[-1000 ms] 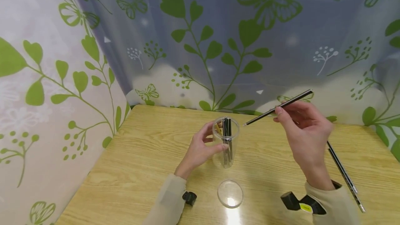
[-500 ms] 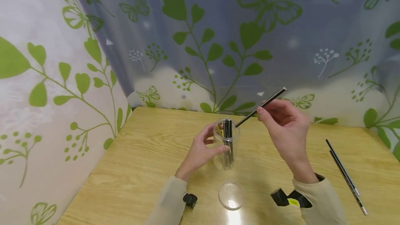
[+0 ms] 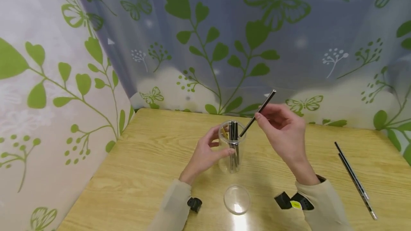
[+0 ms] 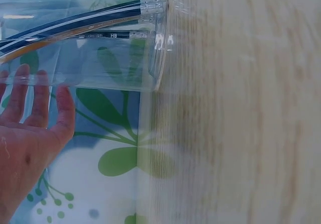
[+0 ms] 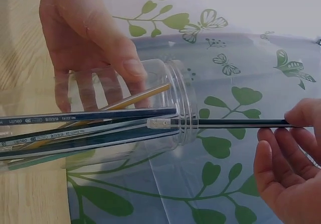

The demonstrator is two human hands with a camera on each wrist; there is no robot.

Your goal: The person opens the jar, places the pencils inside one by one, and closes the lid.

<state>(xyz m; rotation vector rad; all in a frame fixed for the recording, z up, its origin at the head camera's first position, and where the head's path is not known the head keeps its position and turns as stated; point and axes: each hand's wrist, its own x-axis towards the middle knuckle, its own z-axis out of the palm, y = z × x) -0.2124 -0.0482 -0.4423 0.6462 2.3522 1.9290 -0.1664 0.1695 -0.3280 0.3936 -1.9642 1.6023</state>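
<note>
My right fingers point(image 3: 274, 109) pinch the pencil point(image 3: 265, 102), its end inside the jar point(image 5: 175, 73) near the bench's point(image 3: 144, 145) far edge; left fingers point(image 3: 213, 131) wrap the jar. I should straighten up, then lower gently.

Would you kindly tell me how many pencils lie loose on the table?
2: a farther pencil and a nearer pencil, side by side, right of the right hand; others may be hidden.

The head view is bright, with white glare on the table point(image 3: 144, 174) on the near side of the clear jar point(image 3: 241, 154) and a soft shadow to its near right. Both wrist views look dimmer and muted, the left hazy.
</note>
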